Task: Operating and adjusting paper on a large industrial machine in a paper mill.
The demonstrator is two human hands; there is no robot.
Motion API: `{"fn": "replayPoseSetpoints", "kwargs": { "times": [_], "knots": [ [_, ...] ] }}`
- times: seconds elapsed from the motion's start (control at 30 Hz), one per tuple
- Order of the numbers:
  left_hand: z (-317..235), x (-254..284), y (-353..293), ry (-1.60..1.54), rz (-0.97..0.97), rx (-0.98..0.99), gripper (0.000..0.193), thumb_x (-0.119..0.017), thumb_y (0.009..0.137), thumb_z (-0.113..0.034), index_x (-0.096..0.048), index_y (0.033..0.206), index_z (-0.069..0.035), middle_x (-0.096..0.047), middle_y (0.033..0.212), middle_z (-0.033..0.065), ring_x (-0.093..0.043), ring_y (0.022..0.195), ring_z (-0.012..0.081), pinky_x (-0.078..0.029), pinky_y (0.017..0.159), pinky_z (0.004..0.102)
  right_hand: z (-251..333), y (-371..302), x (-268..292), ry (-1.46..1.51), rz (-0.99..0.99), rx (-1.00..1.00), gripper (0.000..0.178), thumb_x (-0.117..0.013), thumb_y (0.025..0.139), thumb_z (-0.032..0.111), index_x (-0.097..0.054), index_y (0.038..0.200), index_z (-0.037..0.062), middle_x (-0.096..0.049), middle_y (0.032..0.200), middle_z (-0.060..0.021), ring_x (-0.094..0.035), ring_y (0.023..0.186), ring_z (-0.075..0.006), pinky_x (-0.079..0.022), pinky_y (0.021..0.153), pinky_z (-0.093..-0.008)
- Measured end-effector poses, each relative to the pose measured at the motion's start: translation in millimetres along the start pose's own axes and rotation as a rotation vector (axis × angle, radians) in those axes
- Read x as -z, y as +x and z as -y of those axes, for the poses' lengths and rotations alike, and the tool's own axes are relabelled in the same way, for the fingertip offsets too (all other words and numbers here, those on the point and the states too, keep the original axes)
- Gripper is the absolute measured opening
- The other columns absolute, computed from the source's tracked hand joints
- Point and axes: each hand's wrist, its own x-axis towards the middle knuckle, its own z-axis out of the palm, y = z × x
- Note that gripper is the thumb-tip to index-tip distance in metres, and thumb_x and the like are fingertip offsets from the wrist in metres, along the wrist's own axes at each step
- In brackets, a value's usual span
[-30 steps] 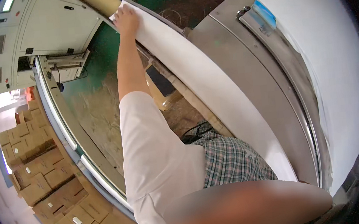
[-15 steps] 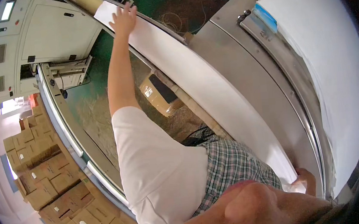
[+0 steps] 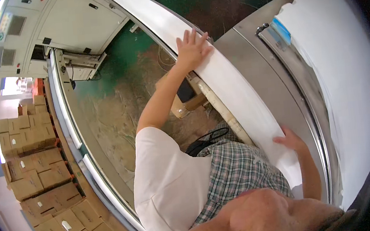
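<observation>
A long white log (image 3: 240,83), smooth and paper-like, runs diagonally from the far upper left down to my waist. My left hand (image 3: 193,50) lies on top of it about midway, fingers spread and open. Close to my body, my right hand (image 3: 290,140) touches the log's right edge with fingers apart; part of this hand is hidden from view. Under the log a metal channel edge (image 3: 158,38) shows at the far part, and a pale worn roll or bar (image 3: 219,103) follows its left side.
To the right is a steel table (image 3: 251,60) with a rail and a big white paper mass (image 3: 335,56). White machine cabinets (image 3: 73,19) stand at far left, above a long rail (image 3: 65,100). Stacked cardboard boxes (image 3: 39,169) line the left; an open carton (image 3: 188,99) sits on the floor.
My left hand has slid nearer along the white log, toward my body. My right hand has moved up from the log's near end to its right edge. The view has shifted.
</observation>
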Motion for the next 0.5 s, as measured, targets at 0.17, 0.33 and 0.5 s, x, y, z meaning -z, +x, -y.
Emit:
{"fn": "replayPoseSetpoints", "kwargs": {
  "times": [0.17, 0.33, 0.5],
  "knots": [
    [-20, 17, -17, -0.006, 0.098, -0.013, 0.054, -0.042, 0.083, -0.050, -0.035, 0.129, -0.024, -0.024, 0.137, 0.0170, -0.021, 0.126, 0.0378, -0.018, 0.097, 0.0561, -18, -13, 5, -0.070, 0.037, 0.198, 0.070, -0.072, 0.063, 0.012, -0.039, 0.123, -0.0004, -0.049, 0.117, -0.0123, -0.046, 0.107, -0.0218, -0.033, 0.095, -0.0329],
    [-26, 18, -29, -0.093, 0.037, -0.013, 0.051, -0.043, 0.083, -0.047, -0.036, 0.128, -0.023, -0.024, 0.137, 0.0171, -0.022, 0.125, 0.0378, -0.018, 0.098, 0.0546, -27, -21, 1, 0.016, 0.036, 0.126, 0.075, -0.074, 0.062, 0.013, -0.035, 0.125, -0.0010, -0.048, 0.118, -0.0142, -0.044, 0.111, -0.0232, -0.031, 0.097, -0.0336],
    [-54, 34, -43, -0.173, 0.028, -0.075, 0.050, -0.043, 0.083, -0.048, -0.041, 0.126, -0.021, -0.025, 0.136, 0.0176, -0.021, 0.126, 0.0371, -0.016, 0.099, 0.0558, 19, 29, -7, 0.116, -0.012, 0.212, 0.070, -0.072, 0.065, 0.019, -0.038, 0.123, -0.0024, -0.051, 0.116, -0.0150, -0.048, 0.106, -0.0230, -0.035, 0.092, -0.0331]
  ]
}}
